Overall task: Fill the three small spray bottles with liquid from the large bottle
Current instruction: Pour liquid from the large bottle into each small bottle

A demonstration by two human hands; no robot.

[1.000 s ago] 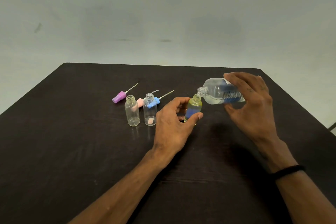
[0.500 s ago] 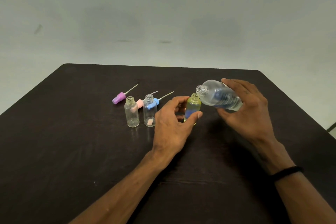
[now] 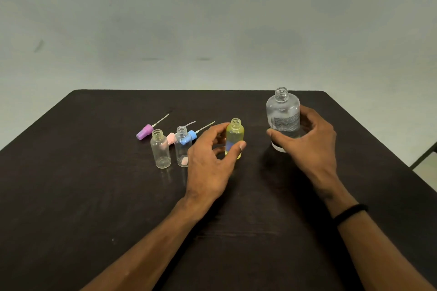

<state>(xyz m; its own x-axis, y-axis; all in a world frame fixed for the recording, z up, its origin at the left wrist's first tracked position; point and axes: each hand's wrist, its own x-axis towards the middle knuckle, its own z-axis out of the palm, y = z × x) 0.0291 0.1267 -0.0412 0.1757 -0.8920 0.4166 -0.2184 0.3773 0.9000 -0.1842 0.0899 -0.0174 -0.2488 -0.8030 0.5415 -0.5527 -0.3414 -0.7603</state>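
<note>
Three small bottles (image 3: 160, 149), three spray caps (image 3: 144, 132); your left hand (image 3: 210, 163) gripped the yellowish bottle (image 3: 234, 137), your right hand (image 3: 312, 146) the large bottle (image 3: 283, 116); label illegible.

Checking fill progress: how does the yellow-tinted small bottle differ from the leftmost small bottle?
The yellow bottle looks filled with yellowish liquid; the leftmost bottle looks clear and empty. The left hand holds the yellow bottle; the leftmost bottle stands free. Both are upright, uncapped and alike in size.
</note>
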